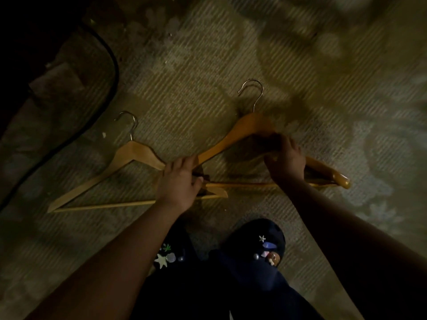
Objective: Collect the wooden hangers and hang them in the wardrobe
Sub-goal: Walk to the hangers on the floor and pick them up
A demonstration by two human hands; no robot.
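Two wooden hangers lay on a patterned carpet (208, 65) in dim light, hooks pointing away from the person. The left hanger (129, 155) lay flat, its far tip near the frame's left side and its right tip running under the left hand (180, 181). The right hanger (231, 139) overlapped it there, its own right tip reaching out past the right hand (286, 160). The left hand's fingers were curled over the right hanger's left arm where the two hangers crossed; whether it also held the left hanger could not be told. The right hand clasped the right hanger's shoulder just right of the neck, fingers wrapped over the top edge. A black cable (111, 61) curved down the carpet left of the left hanger, near its hook but apart from it, beside a dark mass (34, 31) in the upper left corner. Bare carpet spread beyond both hooks and off to the right. Two dark shoes (258, 241) with small charms stood just behind the hangers' bottom bars, between the forearms.
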